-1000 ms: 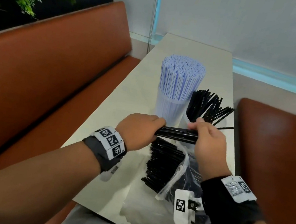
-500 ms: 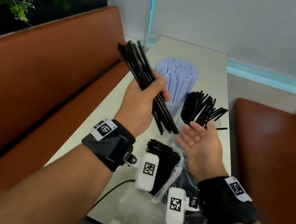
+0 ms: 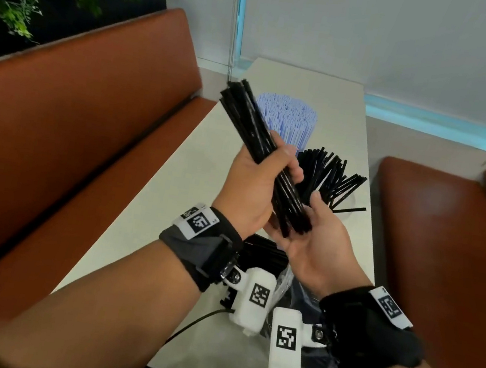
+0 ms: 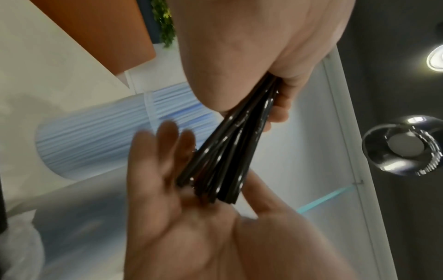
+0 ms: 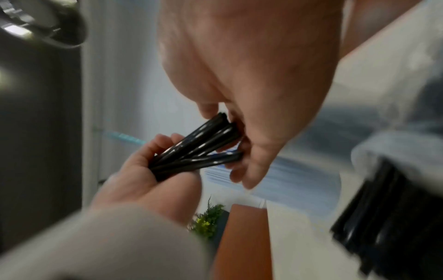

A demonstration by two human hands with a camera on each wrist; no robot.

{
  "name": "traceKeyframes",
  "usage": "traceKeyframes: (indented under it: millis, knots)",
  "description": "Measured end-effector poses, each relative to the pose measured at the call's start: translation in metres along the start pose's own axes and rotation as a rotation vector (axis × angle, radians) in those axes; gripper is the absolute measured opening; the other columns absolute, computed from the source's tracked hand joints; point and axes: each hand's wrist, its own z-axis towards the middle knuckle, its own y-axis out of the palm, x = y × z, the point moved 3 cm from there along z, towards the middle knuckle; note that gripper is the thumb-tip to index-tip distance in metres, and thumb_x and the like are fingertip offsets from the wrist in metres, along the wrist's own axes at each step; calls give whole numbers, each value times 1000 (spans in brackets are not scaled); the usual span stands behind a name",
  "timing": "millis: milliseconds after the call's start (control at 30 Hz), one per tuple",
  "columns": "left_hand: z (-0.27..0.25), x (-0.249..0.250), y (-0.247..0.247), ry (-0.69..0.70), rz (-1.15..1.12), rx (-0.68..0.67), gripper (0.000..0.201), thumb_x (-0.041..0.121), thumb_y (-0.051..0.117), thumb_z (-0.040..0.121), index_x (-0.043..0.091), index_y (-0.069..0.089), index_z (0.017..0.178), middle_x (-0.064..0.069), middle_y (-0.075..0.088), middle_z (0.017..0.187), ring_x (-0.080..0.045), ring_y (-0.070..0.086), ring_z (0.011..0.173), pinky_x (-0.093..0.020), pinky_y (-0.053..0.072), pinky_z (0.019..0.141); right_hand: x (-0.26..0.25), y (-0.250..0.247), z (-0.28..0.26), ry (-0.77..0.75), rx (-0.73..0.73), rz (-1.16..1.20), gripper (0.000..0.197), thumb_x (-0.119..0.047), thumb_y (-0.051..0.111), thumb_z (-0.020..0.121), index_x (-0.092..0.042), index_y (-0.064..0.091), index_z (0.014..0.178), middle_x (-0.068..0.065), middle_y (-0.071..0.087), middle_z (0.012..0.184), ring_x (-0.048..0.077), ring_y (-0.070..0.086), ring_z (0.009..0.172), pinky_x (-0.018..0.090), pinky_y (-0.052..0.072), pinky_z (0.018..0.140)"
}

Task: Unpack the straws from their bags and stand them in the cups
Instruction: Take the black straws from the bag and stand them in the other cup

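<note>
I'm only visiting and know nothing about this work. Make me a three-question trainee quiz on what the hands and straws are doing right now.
1. True or false: the left hand grips a bundle of black straws.
2. The bundle's lower ends rest against: A) the table, B) the open right palm, C) the bench.
3. What colour are the straws in the farther cup?

Key: 1 true. 2 B. 3 Pale blue; the nearer cup holds black ones.
</note>
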Motion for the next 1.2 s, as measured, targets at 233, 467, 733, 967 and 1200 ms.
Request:
traceKeyframes:
  millis: [233, 467, 733, 967, 1200]
  knots:
    - [-4, -9, -4, -23, 68, 12, 19, -2, 56, 97, 14, 54, 88, -6, 54, 69, -20, 55, 64, -35, 52, 73, -12, 4, -2, -355, -221, -1148, 15, -27, 74, 87, -17, 64, 91, 3, 70, 81, 7, 64, 70, 34, 55, 72]
    - [11, 6, -1, 12, 51, -16, 10, 4, 60, 97, 13, 57, 97, -3, 61, 73, -20, 61, 69, -39, 55, 78, -9, -14, 5, -414, 28, -1392, 27, -48, 52, 97, -25, 51, 83, 2, 66, 72, 14, 62, 62, 41, 54, 66]
    - [56, 38, 20, 331, 200, 104, 9, 10, 54, 95, 17, 51, 90, 4, 54, 60, -19, 55, 58, -39, 50, 67, -28, -49, 24, -426, 229, -1608, 53, -35, 68, 86, -32, 49, 136, -10, 49, 126, 15, 59, 84, 32, 44, 70]
    - [68, -29, 32, 276, 582, 28, 9, 15, 53, 101, 20, 51, 94, 1, 58, 76, -10, 60, 64, -29, 56, 68, -22, -56, 46, -315, 130, -1898, 22, -42, 42, 104, -27, 52, 92, -7, 51, 92, 19, 59, 86, 38, 48, 72]
    - [80, -70, 2, 137, 1194, -65, 13, 28, 59, 95, 24, 54, 84, 2, 60, 78, -12, 58, 69, -27, 43, 62, -19, -60, 49, -388, 126, -1851, 14, -34, 49, 103, -23, 48, 94, -7, 45, 87, 18, 52, 71, 35, 46, 62]
